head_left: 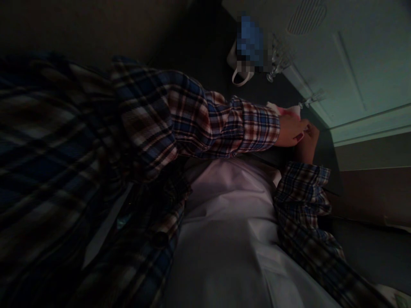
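White cloth fills the lower middle of my feed. Right of centre, I see the right hand and left hand together; I cannot tell whether their fingers grip anything. Just beyond the left hand sits a pink-and-white thing. Farther up are a mug and clear glassware.

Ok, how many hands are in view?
2: the left hand, reaching in from the picture's left, and the right hand, just right of it, partly overlapped. Dim light could hide others.
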Available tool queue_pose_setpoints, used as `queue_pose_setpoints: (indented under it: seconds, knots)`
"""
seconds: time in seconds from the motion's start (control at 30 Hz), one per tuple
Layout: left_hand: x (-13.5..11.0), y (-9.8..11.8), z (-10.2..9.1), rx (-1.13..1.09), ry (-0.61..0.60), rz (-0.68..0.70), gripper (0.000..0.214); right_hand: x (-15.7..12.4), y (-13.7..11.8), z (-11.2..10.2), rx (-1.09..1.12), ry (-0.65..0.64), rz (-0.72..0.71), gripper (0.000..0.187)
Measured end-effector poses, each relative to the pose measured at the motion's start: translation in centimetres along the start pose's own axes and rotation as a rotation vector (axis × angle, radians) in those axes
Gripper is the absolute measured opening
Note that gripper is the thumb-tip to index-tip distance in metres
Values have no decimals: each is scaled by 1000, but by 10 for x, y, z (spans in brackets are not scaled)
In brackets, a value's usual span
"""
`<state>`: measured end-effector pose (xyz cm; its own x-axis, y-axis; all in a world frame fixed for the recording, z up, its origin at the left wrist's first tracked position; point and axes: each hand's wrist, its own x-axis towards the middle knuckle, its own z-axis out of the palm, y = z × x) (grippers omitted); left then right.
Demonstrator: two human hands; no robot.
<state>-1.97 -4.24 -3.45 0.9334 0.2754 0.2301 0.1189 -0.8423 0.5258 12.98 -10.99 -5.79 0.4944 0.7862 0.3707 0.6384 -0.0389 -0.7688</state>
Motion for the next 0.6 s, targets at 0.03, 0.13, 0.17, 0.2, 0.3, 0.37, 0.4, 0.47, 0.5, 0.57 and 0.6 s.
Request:
queue_pose_setpoints:
  seconds: [0.03,0.13,0.17,0.2,0.3,0.37,0.4,0.47,0.5,0.57,0.6]
  knots:
    - [0,0,0,2,-1,0,48,0,0,0,4,2,3,19]
    - [0,0,0,-1,7,3,48,0,0,0,6,-3,4,19]
    - [0,0,0,-2,10,3,48,0,1,0,0,-5,4,20]
    - [0,0,0,-5,13,-1,48,0,1,-1,-8,-7,6,20]
    - [0,0,0,-13,14,-5,48,1,3,-1,-23,-8,2,20]
    - [0,1,0,-10,11,-6,49,2,4,-2,-26,-12,5,20]
    - [0,1,0,-8,8,-8,49,2,4,-2,-33,-11,6,20]
    - [-1,1,0,-3,5,-5,49,2,4,-1,-47,-6,5,20]
    - [-1,1,0,-5,5,-2,49,2,3,-1,-45,-4,5,20]
    - [-1,0,0,-8,5,-2,49,2,3,-1,-26,-6,12,21]
    - [-1,0,0,-10,8,-4,50,2,3,-1,-14,-8,19,21]
